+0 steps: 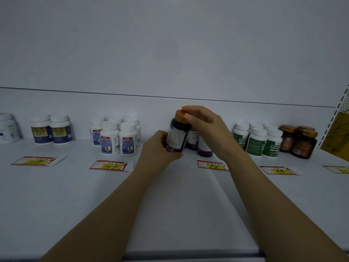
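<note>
A dark bottle (pixel 177 134) with an orange cap and a purple-and-white label is held tilted above the white shelf (pixel 170 201). My left hand (pixel 157 148) grips its lower body from the left. My right hand (pixel 204 127) pinches the orange cap from the right, fingers over the top. Just behind and to the right stand two more purple-labelled bottles (pixel 200 146), partly hidden by my right hand.
White bottles with blue labels (pixel 118 138) stand to the left, two more (pixel 52 132) farther left. Green-labelled white bottles (pixel 258 140) and brown jars (pixel 300 141) stand to the right. Price tags (pixel 110 165) lie along the shelf. The back wall is close behind.
</note>
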### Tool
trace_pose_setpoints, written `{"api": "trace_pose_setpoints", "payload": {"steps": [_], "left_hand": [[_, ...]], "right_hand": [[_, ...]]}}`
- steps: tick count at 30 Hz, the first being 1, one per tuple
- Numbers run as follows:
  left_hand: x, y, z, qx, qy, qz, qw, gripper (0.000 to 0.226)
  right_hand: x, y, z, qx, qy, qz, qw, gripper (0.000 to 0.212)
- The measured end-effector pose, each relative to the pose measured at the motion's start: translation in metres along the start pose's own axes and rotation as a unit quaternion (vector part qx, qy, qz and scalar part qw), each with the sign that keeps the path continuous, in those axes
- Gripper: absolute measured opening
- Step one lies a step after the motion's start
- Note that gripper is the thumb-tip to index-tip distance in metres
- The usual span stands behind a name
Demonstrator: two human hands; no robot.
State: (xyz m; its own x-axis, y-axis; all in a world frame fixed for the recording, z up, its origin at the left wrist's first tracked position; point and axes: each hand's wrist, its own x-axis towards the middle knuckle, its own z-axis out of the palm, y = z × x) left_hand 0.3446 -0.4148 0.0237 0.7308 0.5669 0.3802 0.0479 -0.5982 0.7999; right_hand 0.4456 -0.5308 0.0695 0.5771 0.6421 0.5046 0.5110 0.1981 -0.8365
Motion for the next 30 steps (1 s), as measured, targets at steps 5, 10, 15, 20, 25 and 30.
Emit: {"api": "trace_pose_setpoints", "payload": {"steps": [5,10,15,20,25,30], "left_hand": [[0.0013,-0.0018,-0.0005,0.005,0.024,0.011,1.000,0.057],[0.0018,-0.0024,0.0000,0.022,0.023,0.015,0.999,0.058],[0.0017,-0.0018,0.0001,0.025,0.023,0.013,0.999,0.058],[0.0007,-0.0002,-0.0002,0.044,0.013,0.007,0.999,0.059],[-0.0014,0.0026,0.0002,0.045,0.002,0.008,0.999,0.058],[-0.0022,0.0042,0.0010,0.048,-0.003,0.000,0.999,0.058]], "right_hand": [[-0.0025,-0.0050,0.0066,-0.017,-0.035,-0.025,0.999,0.028],[-0.0013,-0.0040,0.0066,-0.021,-0.035,-0.018,0.999,0.027],[0.0000,-0.0016,0.0055,-0.017,-0.029,-0.014,0.999,0.022],[0.0012,0.0005,0.0051,-0.010,-0.016,0.001,1.000,0.025],[0.0027,0.0028,0.0012,0.001,0.001,0.025,1.000,0.028],[0.0051,0.0046,0.0000,0.008,0.007,0.049,0.999,0.031]]}}
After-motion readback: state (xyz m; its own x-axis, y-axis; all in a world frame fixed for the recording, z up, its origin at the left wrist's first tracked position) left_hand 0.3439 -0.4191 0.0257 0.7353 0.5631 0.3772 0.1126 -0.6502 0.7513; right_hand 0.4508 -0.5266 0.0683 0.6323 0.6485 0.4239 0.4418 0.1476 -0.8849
